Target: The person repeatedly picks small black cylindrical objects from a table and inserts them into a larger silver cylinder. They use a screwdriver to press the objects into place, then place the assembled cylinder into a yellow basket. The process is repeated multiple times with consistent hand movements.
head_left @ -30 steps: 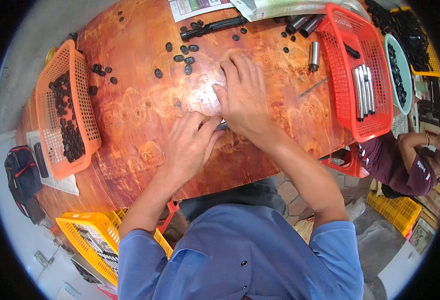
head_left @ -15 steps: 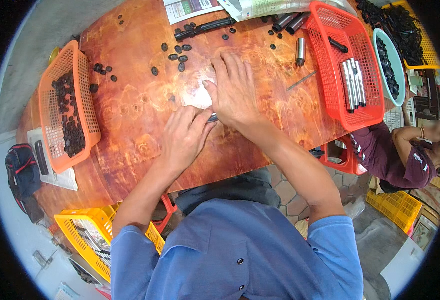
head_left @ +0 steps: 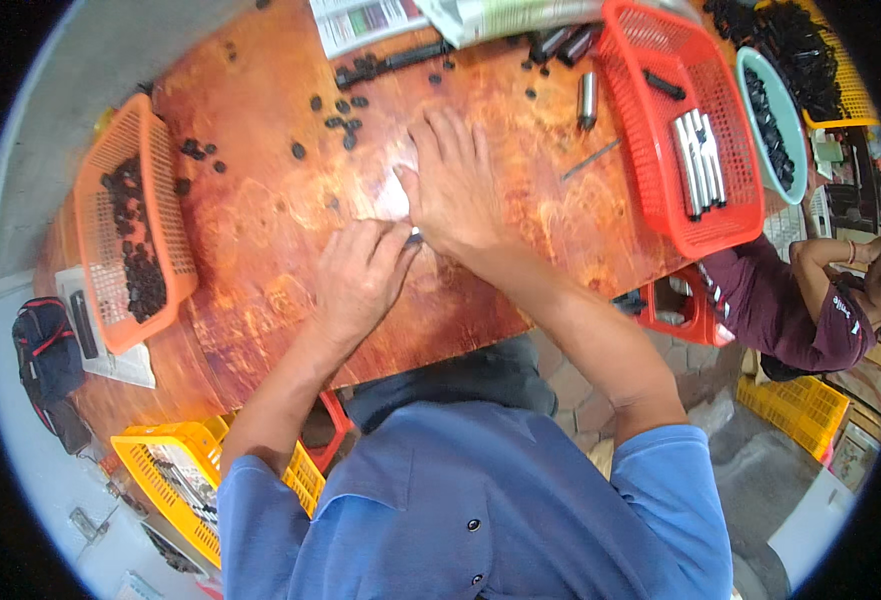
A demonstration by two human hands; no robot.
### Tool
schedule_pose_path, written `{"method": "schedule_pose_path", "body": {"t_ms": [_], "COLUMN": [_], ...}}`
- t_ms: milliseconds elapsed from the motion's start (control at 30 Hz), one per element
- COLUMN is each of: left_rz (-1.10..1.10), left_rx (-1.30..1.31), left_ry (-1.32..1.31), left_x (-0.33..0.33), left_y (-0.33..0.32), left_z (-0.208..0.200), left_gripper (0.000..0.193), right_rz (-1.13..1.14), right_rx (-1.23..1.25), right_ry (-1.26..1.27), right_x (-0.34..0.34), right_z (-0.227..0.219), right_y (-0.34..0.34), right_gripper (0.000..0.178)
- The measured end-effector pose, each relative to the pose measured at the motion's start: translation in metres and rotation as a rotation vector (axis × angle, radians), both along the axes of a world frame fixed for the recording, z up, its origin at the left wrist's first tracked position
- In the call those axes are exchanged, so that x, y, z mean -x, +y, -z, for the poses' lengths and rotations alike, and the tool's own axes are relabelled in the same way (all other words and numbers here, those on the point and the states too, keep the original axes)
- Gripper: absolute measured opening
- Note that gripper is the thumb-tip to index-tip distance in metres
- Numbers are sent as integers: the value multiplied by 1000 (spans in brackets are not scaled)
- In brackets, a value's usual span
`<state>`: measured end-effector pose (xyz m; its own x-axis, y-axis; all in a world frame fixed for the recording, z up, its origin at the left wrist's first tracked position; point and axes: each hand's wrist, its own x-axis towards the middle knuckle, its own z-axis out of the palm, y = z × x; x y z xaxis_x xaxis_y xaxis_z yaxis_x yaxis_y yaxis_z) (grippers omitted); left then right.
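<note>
Both hands work close together on the glossy wooden table (head_left: 260, 290). My left hand (head_left: 360, 268) is closed, its thumb and fingers pinching a small shiny tube-like piece (head_left: 415, 235). Only a short bit of that piece shows between the hands; the rest is hidden. My right hand (head_left: 452, 185) lies flat over the piece's other side, palm down, with fingers stretched out and pointing away from me. Several small black oval caps (head_left: 334, 122) are scattered beyond the hands. A long black tube (head_left: 392, 64) lies farther back.
An orange basket (head_left: 173, 235) of black caps stands at left. At right are a red basket (head_left: 693, 235) with silver tubes, a short silver tube (head_left: 587, 100), a thin rod (head_left: 591, 160) and a pale-blue basin (head_left: 798, 165). A person in a maroon shirt (head_left: 795, 310) sits at far right.
The whole view has shifted slightly, so the table's things appear a little farther left and higher. Both hands keep nearly the same pose around the piece.
</note>
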<state>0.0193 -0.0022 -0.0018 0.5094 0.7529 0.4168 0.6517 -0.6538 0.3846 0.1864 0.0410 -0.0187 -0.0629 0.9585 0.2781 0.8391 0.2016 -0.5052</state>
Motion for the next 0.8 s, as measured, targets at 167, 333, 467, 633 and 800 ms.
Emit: {"method": "schedule_pose_path", "body": {"t_ms": [167,333,467,633,800], "left_rz": [-11,157,173,184,271], "left_rx": [380,1235,1042,822,731], "left_ry": [-229,-1431,-1346,-1195,-1126], "left_x": [8,6,-12,-25,-23], "left_y": [19,-6,-21,-43,-45], "left_z": [-18,-29,-28,-22,-15], "left_gripper": [33,50,50,36,36], "right_rz": [40,129,114,127,96], "right_rx": [-92,-55,59,88,38], "right_ry": [766,879,938,930,937], "right_x": [-15,-16,-14,-13,-9], "right_z": [5,3,11,-2,-2], "right_y": [3,-3,-3,-11,-10], "right_gripper": [44,37,36,33,31]}}
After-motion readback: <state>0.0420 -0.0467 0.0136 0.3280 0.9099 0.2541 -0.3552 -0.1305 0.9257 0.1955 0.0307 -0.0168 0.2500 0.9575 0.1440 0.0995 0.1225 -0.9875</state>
